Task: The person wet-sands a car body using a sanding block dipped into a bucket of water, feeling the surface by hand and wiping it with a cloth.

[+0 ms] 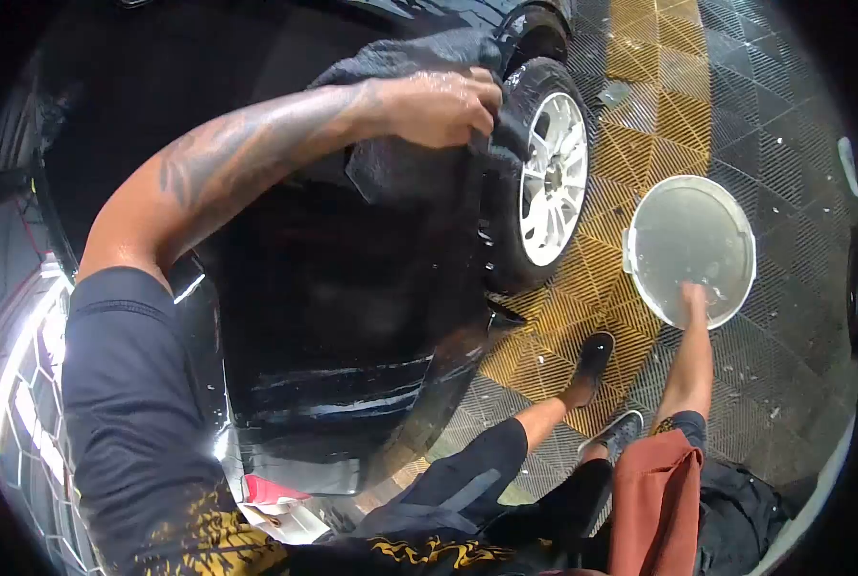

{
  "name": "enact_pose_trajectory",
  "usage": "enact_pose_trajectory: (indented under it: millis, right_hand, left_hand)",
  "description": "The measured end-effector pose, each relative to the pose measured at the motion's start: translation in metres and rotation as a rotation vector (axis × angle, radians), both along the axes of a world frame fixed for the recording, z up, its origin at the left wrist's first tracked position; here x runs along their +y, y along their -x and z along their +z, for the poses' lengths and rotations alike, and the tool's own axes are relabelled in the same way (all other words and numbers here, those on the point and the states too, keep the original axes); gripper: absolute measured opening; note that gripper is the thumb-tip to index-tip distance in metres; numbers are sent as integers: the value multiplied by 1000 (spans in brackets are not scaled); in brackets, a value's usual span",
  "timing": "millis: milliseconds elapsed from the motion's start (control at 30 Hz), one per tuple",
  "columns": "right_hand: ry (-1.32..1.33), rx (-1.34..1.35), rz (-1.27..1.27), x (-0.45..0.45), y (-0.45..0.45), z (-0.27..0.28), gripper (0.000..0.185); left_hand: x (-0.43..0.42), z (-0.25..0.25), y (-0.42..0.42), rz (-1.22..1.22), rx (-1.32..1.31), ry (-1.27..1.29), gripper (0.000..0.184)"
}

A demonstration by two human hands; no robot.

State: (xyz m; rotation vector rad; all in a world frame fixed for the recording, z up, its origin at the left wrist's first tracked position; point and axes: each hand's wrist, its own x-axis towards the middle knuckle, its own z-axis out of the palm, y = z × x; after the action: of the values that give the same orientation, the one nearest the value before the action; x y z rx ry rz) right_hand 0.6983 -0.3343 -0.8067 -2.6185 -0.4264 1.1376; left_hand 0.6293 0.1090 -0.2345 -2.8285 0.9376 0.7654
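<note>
My left hand, wet with suds, is closed on a dark grey towel that lies bunched against the black car panel, close beside the tyre. More of the towel spreads out behind the wrist. My right hand reaches down into a white bucket of cloudy water on the floor. Its fingers are under the surface, so whether they grip anything is hidden.
A white-spoked wheel stands beside the panel. A reddish-orange cloth hangs by my right upper arm. Black shoes stand on yellow and grey grid floor tiles. Bright lights shine at the left.
</note>
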Motion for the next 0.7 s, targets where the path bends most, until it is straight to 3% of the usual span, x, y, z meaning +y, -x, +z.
enact_pose_trajectory:
  millis: [33, 100, 133, 200, 233, 300, 333, 367, 400, 433, 467, 500, 567, 633, 700]
  right_hand:
    - [-40, -7, 25, -3, -4, -9, 45]
    - [-600, 680, -1115, 9, 2, 60, 46]
    - [-855, 992, -1199, 15, 12, 64, 38]
    - [-1264, 1292, -1043, 55, 15, 123, 31]
    - [-1400, 1257, -833, 86, 32, 186, 30]
    - [-1509, 1379, -900, 159, 52, 288, 34]
    - [-1655, 1422, -672, 197, 64, 355, 41]
    - [-1731, 1339, -538, 223, 79, 463, 51]
    - [-1759, 940, -275, 251, 99, 528, 53]
    - [-1737, 516, -91, 279, 118, 592, 56]
    - [-1759, 599, -243, 306, 148, 649, 55]
    - [-1728, 123, 6, 330, 172, 680, 57]
    - [-1553, -571, 275, 362, 217, 710, 61]
    - [-1452, -696, 310, 348, 275, 741, 67]
    - [-1420, -633, 379, 314, 343, 750, 72]
  left_hand:
    - [-7, 0, 10, 12, 62, 26, 21]
    - [-40, 22, 51, 65, 233, -166, 16]
    - [-51, 35, 77, 50, 319, -139, 16]
    - [-71, 71, 130, 97, 453, -166, 17]
    - [-81, 95, 154, 162, 510, -208, 18]
    - [-97, 160, 186, 261, 386, -242, 16]
    - [-97, 193, 204, 383, 213, -149, 16]
    - [-95, 229, 219, 490, 79, -185, 17]
    - [-88, 268, 235, 653, 4, -278, 18]
    - [-73, 305, 264, 715, -246, -198, 18]
    - [-59, 342, 292, 712, -421, -277, 16]
    - [-50, 375, 321, 764, -589, -318, 14]
    - [-31, 429, 364, 813, -829, -348, 15]
    - [-16, 462, 400, 939, -969, -380, 28]
    - [-6, 465, 418, 982, -1060, -464, 49]
